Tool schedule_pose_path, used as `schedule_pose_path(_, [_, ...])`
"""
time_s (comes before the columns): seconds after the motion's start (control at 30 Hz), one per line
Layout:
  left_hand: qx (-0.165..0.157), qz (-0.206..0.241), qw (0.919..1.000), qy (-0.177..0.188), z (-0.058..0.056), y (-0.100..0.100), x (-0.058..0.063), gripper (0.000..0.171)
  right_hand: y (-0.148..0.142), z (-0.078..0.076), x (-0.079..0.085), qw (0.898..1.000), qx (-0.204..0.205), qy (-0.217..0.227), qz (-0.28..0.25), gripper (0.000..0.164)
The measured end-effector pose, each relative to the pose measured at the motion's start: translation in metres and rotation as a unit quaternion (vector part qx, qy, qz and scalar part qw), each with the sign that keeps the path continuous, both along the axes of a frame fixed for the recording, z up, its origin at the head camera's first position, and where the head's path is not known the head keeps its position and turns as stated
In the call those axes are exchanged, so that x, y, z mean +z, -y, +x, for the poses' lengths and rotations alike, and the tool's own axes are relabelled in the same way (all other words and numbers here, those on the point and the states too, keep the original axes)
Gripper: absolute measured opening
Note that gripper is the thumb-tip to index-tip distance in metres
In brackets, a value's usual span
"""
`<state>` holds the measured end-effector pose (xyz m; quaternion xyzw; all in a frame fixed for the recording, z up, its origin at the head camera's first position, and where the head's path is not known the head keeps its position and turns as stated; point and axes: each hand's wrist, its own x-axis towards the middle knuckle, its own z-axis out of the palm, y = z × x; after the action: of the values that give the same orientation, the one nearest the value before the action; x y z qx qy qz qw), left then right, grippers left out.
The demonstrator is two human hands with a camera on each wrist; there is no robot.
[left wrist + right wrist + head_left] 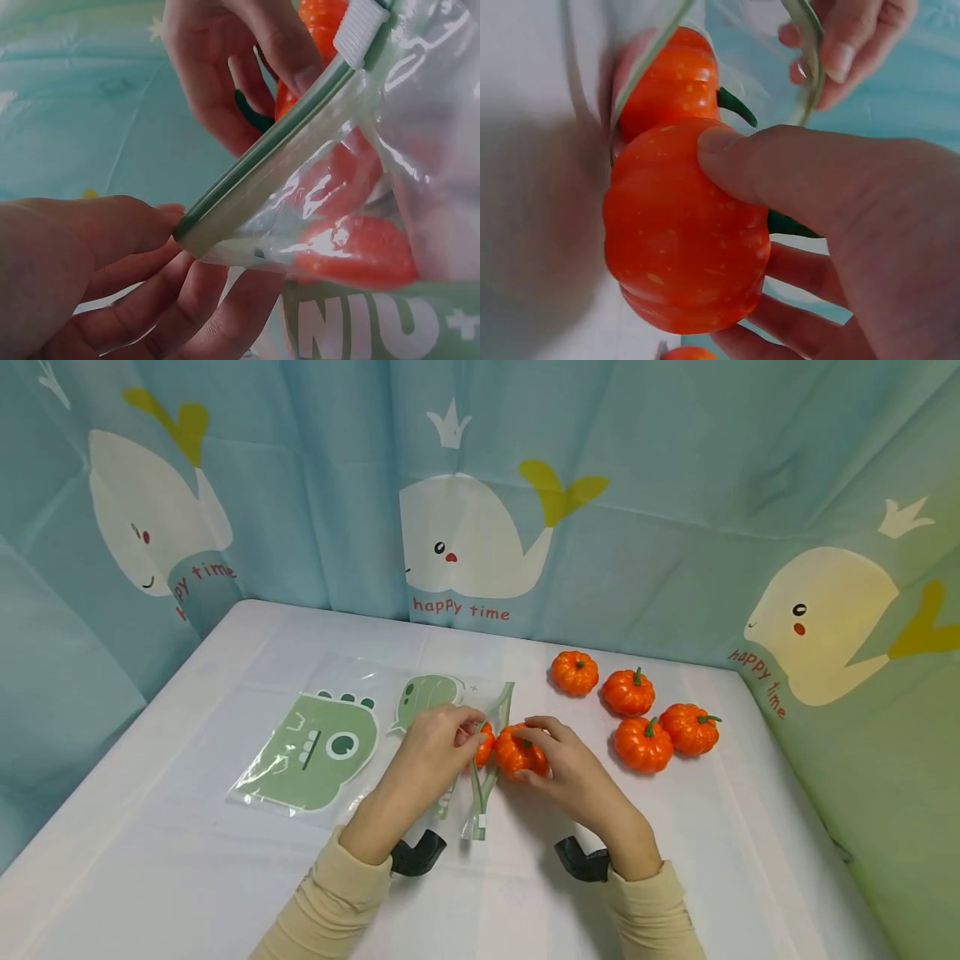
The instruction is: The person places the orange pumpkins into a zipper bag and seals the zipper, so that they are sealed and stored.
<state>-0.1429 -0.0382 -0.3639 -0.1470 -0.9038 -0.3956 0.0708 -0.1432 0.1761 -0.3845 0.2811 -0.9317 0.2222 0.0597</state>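
Note:
My left hand [438,745] pinches the green zip edge of a clear zip bag [247,217] printed with a green cartoon monster. The bag lies on its side, its mouth spread apart and facing right. Inside, just behind the opening, sits one small orange pumpkin [676,79] with a green stem. My right hand [572,768] grips another orange pumpkin [686,232], thumb on one side and fingers on the other, right at the bag's mouth. A white slider [361,34] shows on the zip. The palm side of my right hand is partly hidden in the head view.
Several more orange pumpkins [643,745] stand in a group at the right back of the white table [150,860]. The bag's flat monster-printed part [322,752] spreads to the left. A whale-print curtain [330,485] hangs along the table's far side.

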Motion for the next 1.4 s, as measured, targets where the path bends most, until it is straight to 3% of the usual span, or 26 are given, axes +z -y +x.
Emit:
schedule_pose_path(0.27, [-0.009,-0.009,0.9996,-0.024,0.004,-0.003,0.000,0.015,0.012,0.003,-0.008,0.999,0.029,-0.018,-0.002,0.048])
schedule_pose_path(0.6, [-0.008,0.004,0.9997,-0.022,0.004,-0.004,0.001,0.017,0.024,-0.002,-0.027,0.997,0.048,-0.049,-0.023,0.047])
schedule_pose_path(0.77, [-0.002,0.011,0.9999,-0.003,0.004,-0.002,0.003,0.019,0.023,-0.001,-0.026,0.998,0.060,-0.008,-0.036,0.049])
schedule_pose_path(0.93, [0.002,0.011,0.9998,-0.014,0.003,0.001,0.004,0.019,0.015,0.001,-0.020,0.996,0.054,0.047,-0.057,0.053])
schedule_pose_path(1.4, [-0.002,0.004,0.9994,-0.033,0.003,0.001,0.002,0.019,0.019,-0.004,-0.023,0.996,0.048,0.008,-0.074,0.043])
